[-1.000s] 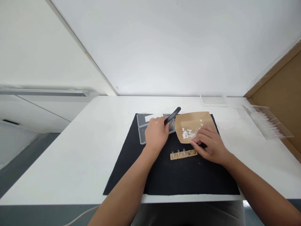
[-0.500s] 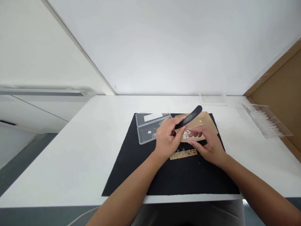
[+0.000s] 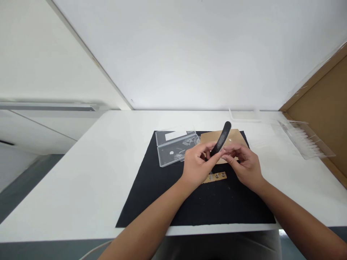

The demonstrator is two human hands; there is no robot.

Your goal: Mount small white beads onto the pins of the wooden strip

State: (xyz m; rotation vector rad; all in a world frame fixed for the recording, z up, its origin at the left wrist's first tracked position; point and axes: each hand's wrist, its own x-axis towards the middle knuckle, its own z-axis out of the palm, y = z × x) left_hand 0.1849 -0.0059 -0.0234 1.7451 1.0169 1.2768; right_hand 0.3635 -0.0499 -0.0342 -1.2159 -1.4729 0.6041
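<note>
While my left hand [image 3: 199, 160] clasps the black file [image 3: 222, 137] mid-frame, my right hand [image 3: 246, 163] pinches nearly closed, contents unclear; dipping wrists could knock the tan strip [image 3: 219, 176] below.

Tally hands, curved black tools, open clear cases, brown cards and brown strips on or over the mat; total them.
Hands: 2 (left hand, right hand)
Curved black tool: 1
Open clear case: 1
Brown card: 1
Brown strip: 1
Total: 6
</note>
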